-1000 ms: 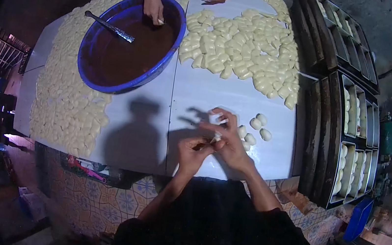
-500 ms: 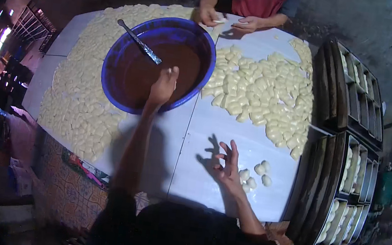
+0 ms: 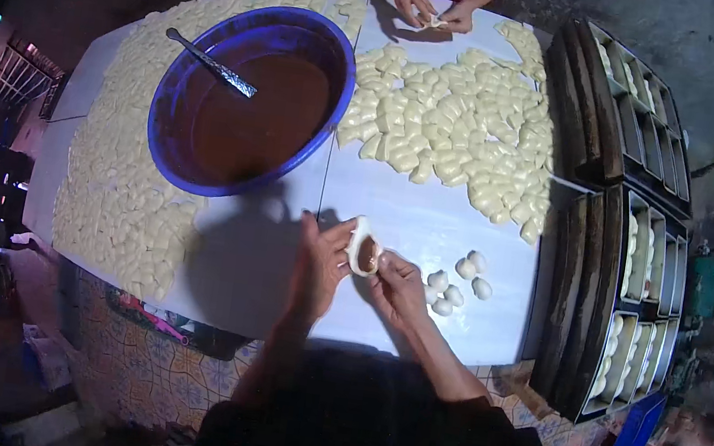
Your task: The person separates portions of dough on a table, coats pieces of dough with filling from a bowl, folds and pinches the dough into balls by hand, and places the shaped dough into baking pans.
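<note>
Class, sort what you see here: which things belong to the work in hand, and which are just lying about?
Part of the work, it seems:
dough piece, touched by left hand and right hand
brown paste
basin
utensil
dough pieces on the table
white balls
tins

Apparently just lying about:
green object
blue panel
pink item

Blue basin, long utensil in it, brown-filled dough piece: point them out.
Blue basin [image 3: 175,122], head view: inner left wall.
Long utensil [image 3: 213,65], head view: mid-shaft.
Brown-filled dough piece [image 3: 367,252], head view: brown filling.
</note>
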